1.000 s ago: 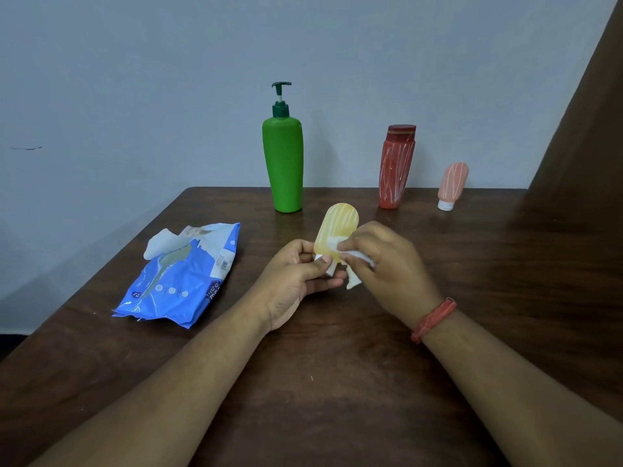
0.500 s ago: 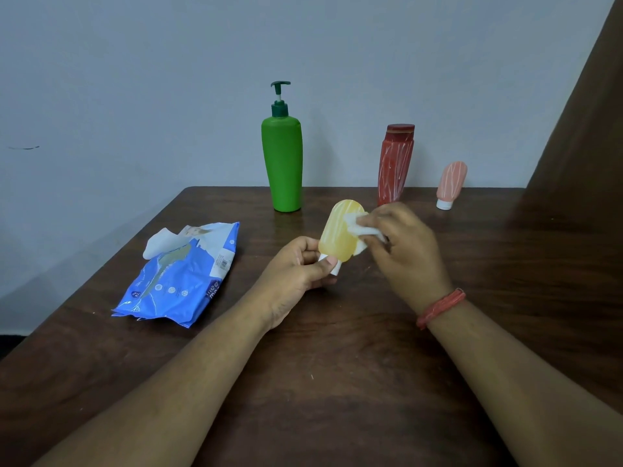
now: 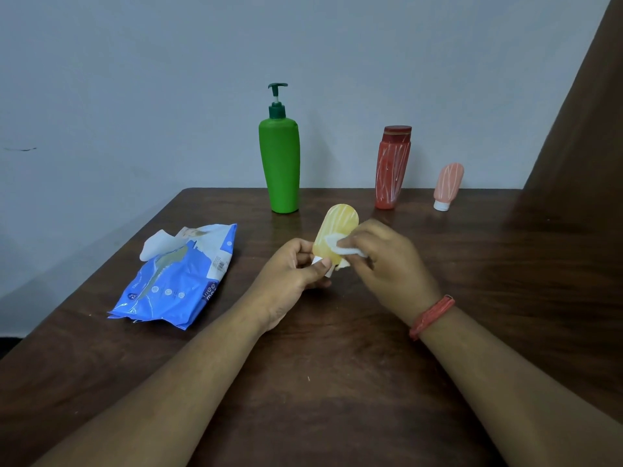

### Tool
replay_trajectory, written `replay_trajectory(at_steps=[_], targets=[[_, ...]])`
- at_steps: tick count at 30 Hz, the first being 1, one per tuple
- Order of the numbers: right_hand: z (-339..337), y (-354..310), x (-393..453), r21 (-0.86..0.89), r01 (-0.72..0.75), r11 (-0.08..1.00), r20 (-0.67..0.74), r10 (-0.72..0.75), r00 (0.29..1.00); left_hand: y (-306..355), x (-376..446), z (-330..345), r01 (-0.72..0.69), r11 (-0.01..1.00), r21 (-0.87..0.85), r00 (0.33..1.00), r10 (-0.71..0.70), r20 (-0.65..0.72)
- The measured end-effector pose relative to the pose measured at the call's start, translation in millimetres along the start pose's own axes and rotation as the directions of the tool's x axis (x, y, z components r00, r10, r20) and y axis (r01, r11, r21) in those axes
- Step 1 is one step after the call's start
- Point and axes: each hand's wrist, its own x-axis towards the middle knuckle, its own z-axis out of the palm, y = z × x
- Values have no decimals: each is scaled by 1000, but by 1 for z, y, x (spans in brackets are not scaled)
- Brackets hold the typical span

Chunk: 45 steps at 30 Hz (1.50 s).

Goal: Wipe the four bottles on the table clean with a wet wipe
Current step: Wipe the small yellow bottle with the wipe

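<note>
Left hand (image 3: 296, 274) grip clenched round white cap of yellow bottle (image 3: 333, 234), held above counter (image 3: 337, 382). Right hand (image 3: 387, 264) grip pinches wet wipe (image 3: 338, 246) against bottle's front, just above left grip.

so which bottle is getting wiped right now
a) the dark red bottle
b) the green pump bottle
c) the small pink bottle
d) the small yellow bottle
d: the left hand grips the small yellow bottle by its white cap end while the right hand presses the wet wipe against its side; the other three bottles stand untouched at the back of the table.
</note>
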Motion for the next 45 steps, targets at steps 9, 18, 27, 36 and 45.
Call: replay_trajectory(at_steps=[9,18,27,36,45], targets=[[-2,1,-2,24,-32,999,-36,32,999,1,-1,-2,11,1000,-10,999,-11,44],[-5,5,0,46,-148,988,-160,154,975,4,-3,-3,-21,987,158,996,8,83],[-5,4,-1,73,-157,985,-150,167,975,6,-5,-3,-50,951,306,997,28,78],[-4,-1,0,45,-140,989,-72,143,987,6,-4,-3,-32,959,282,999,20,46],[-2,1,2,29,-151,988,-75,153,985,7,-4,-2,-18,961,275,999,6,44]])
